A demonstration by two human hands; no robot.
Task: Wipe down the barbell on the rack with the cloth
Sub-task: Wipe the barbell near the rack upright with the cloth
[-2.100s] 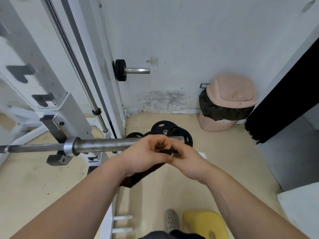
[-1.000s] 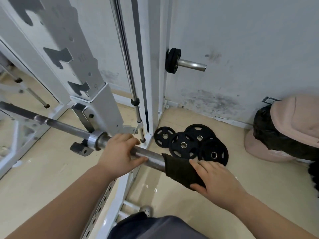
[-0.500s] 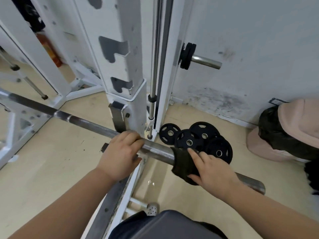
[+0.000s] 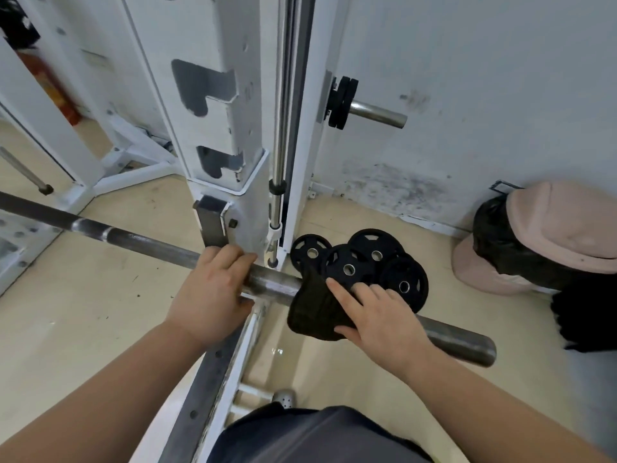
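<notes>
Barbell (image 4: 140, 240) sits across the white rack (image 4: 217, 128), sleeve end sticking out to the right above the floor (image 4: 83, 312). Dark cloth (image 4: 312, 309) draped over the sleeve just outside the upright. Right grip (image 4: 380, 319) on the cloth: fingers spread over the top, thumb at its lower edge, pinning it to the bar. Left grip (image 4: 213, 292) wrapped round the bar just beside the cloth. Black weight plates (image 4: 364, 262) lie on the floor behind, any lettering too small to read. Pink bin (image 4: 551, 235) by the wall
</notes>
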